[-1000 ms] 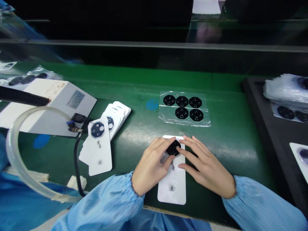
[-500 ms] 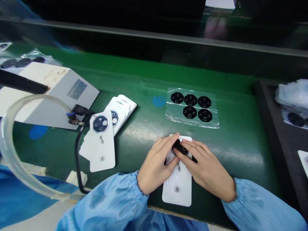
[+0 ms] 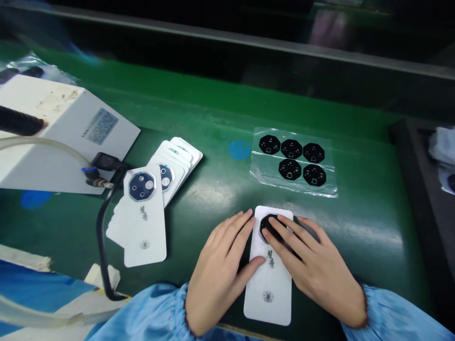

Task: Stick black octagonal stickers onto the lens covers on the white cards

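A white phone back cover (image 3: 267, 289) lies flat on the green belt near the front edge. Its black octagonal camera piece (image 3: 266, 222) sits at the top end. My left hand (image 3: 220, 270) rests flat with its fingers stretched along the cover's left edge and its thumb on the cover. My right hand (image 3: 313, 265) lies flat too, its fingertips pressing on the camera piece. Neither hand grips anything. A clear film sheet (image 3: 329, 184) with several black octagonal pieces (image 3: 291, 148) lies just beyond the cover.
A fanned stack of white covers (image 3: 149, 213) lies to the left. Beside it stands a white box (image 3: 53, 137) with a black cable (image 3: 103, 237) and a clear hose (image 3: 39, 144). A dark tray (image 3: 423, 189) sits at the right. A blue dot (image 3: 239, 149) marks the belt.
Both hands flattened onto the cover; the left fingers left the camera piece and now lie along the cover's left edge. The camera view shifted, so the cover sits lower in frame.
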Demonstrator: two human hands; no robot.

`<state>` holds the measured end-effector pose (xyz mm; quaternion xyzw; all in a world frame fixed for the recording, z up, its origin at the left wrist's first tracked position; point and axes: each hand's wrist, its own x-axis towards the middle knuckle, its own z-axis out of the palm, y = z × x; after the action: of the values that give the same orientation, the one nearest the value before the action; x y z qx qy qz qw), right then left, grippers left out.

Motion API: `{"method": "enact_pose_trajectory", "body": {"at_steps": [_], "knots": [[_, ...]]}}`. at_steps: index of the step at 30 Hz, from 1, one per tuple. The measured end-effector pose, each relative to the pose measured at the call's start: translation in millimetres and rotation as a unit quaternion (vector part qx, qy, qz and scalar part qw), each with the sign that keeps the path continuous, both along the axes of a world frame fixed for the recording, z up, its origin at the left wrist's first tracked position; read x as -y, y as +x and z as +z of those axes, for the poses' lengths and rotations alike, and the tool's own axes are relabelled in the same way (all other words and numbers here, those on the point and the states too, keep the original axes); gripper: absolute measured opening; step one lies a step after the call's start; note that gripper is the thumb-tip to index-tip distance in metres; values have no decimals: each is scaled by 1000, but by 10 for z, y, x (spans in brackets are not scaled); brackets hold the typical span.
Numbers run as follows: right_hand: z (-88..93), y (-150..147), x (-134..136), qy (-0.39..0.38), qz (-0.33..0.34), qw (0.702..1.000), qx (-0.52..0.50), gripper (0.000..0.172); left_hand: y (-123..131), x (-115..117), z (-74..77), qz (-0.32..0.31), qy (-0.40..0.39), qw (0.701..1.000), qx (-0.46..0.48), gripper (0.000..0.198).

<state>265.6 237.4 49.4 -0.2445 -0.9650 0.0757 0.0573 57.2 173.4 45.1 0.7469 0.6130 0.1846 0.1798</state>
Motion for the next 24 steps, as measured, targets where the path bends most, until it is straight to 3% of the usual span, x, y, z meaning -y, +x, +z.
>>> {"method": "enact_pose_trajectory", "body": {"at_steps": [24], "knots": [[-5, -74, -22, -44, 7, 998, -33, 36, 4, -42, -15, -10, 38, 999, -8, 54]]}}
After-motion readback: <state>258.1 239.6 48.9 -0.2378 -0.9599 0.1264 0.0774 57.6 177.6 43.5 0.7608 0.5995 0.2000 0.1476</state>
